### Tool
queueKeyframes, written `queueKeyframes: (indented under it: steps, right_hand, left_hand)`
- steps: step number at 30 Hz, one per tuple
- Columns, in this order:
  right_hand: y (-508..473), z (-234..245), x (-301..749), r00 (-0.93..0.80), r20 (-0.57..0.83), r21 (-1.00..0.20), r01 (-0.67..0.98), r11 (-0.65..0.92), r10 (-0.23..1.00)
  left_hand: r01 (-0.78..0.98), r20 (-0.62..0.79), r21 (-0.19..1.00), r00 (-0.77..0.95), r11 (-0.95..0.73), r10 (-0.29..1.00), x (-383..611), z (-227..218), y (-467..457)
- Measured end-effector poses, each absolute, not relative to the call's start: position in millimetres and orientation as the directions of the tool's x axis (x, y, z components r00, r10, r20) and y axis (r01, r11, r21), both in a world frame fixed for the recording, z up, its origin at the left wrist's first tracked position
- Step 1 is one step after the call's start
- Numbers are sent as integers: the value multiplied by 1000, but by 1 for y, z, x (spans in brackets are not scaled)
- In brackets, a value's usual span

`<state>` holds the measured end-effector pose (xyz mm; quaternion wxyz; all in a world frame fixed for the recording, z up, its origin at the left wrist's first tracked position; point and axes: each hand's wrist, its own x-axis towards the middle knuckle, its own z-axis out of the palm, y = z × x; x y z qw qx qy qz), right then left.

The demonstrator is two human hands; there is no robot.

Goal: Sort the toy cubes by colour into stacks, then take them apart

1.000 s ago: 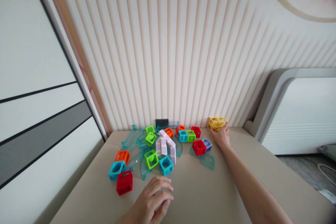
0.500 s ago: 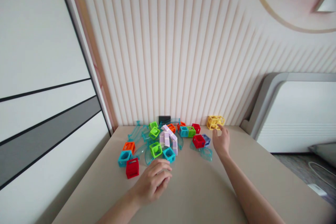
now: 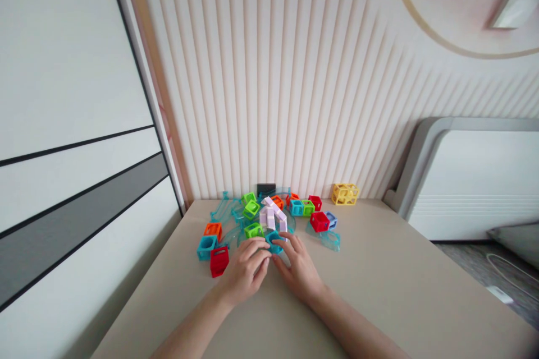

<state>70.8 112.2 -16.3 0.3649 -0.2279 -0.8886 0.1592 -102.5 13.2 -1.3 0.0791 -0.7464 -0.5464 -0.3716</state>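
My left hand point(image 3: 243, 270) rests on the beige table point(image 3: 391, 291) with its fingers curled together against a teal cube point(image 3: 274, 242). My right hand point(image 3: 300, 270) lies beside it, fingers spread and stretched, their tips touching the same cube from the right. The cube is partly hidden between the two hands. Just behind it stand a green cube point(image 3: 254, 230) and a lilac block structure point(image 3: 272, 215). A red cube point(image 3: 219, 261) lies left of my left hand.
More hollow cubes lie about: teal point(image 3: 206, 247), orange point(image 3: 213, 230), red point(image 3: 319, 221), and yellow point(image 3: 344, 193) by the ribbed wall. Clear teal curved track pieces point(image 3: 329, 239) lie among them. A white unit point(image 3: 475, 185) stands at the right; the table edge runs along the left.
My right hand has come back from the yellow cubes to the teal cube in the middle. My left hand has slid forward to the same cube.
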Motion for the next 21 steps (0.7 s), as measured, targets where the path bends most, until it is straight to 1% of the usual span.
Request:
queueKeyframes:
  steps: [3,7,13,15,17,21]
  right_hand:
    - [118,-22,69,-639,531,-458,336,823,557]
    - [122,-23,68,-671,462,-481,359,800,580]
    - [122,-22,69,-669,387,-498,428,754,635]
    - [122,-22,69,-648,381,-536,426,729,659]
    - [123,-22,71,-614,390,-599,397,695,687]
    - [127,-18,73,-547,436,-740,235,631,715]
  left_hand:
    - [884,586,294,133,-363,799,-99,-5,15]
    - [906,514,285,132,-314,848,-100,-15,18]
    - [907,502,302,111,-294,857,-105,-27,20]
    - [908,497,306,105,-288,861,-105,-28,20]
    - [906,496,312,100,-285,862,-104,-28,20]
    - [910,512,300,99,-286,854,-100,-22,19]
